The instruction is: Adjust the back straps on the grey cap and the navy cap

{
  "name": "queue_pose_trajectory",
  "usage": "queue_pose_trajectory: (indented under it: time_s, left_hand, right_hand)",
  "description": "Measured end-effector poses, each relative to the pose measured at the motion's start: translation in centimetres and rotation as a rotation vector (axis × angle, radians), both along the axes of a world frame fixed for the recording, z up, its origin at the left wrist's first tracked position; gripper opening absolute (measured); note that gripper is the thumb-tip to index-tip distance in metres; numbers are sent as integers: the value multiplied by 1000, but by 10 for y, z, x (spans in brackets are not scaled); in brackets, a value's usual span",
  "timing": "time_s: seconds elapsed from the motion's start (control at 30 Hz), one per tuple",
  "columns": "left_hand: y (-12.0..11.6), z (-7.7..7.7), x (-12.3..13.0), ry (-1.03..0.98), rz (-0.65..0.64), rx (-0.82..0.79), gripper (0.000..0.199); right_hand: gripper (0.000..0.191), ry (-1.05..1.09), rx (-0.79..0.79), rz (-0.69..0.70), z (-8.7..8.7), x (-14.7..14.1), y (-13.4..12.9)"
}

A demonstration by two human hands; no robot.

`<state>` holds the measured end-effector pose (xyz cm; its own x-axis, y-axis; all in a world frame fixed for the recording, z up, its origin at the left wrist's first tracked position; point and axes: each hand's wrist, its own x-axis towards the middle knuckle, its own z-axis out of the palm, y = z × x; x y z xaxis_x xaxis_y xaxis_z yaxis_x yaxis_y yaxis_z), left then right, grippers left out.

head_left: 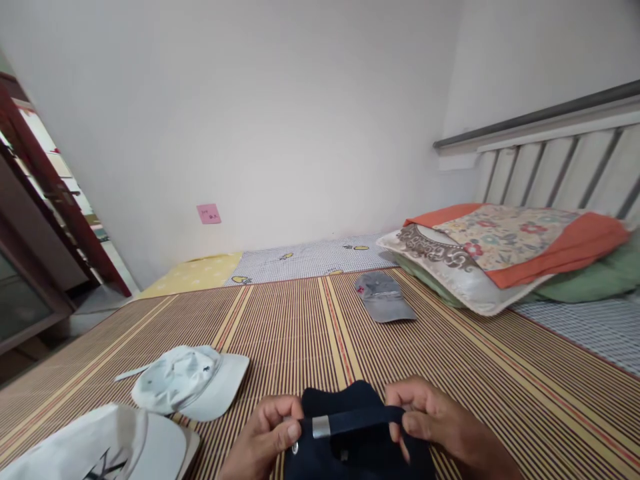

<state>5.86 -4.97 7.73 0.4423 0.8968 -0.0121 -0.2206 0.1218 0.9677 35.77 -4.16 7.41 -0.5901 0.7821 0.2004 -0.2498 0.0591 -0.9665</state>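
A dark navy cap (340,400) is at the bottom centre, its back strap with a silver buckle (321,427) facing me. My left hand (267,433) pinches the strap's left end beside the buckle. On the other side, my right hand (427,417) grips the strap's right end between thumb and fingers. A pale mint cap (180,380) lies to the left on the striped mat (280,333). Nearer, a white cap (115,443) with dark lettering is cut off by the frame's lower left. Farther back rests a grey cap (383,297).
Stacked pillows (500,247) lie at the right, below a slatted headboard (560,167). A pink note (209,214) is stuck on the wall (300,120) behind the bed. At far left are a red door frame (60,193) and a cabinet (25,280).
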Motion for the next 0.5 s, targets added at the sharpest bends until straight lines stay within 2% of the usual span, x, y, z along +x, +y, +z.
queue_pose_trajectory:
  time_s: [0.1, 0.17, 0.23, 0.3, 0.37, 0.43, 0.5]
  left_hand:
    - [-9, 8, 10, -192, 24, -83, 47]
    - [-14, 14, 15, -291, 64, -122, 45]
    - [-15, 17, 16, -367, 183, -162, 40]
    - [-15, 15, 13, -437, 352, -210, 32]
    - [-13, 8, 6, -495, 441, -257, 31]
    - [-11, -2, -2, -519, 405, -274, 33]
    - [-12, -11, -11, -497, 313, -238, 31]
  right_hand:
    - [50, 105, -22, 31, 1, 0, -6]
    - [55, 96, -69, 89, 1, 0, -8]
    - [64, 39, -145, 139, 1, 0, -8]
    - [57, 14, -168, 152, 1, -1, -7]
    - [49, 46, -133, 146, 2, -2, -8]
    - [48, 113, -146, 53, 4, -3, -11]
    - [48, 177, -224, -130, 9, -6, -16]
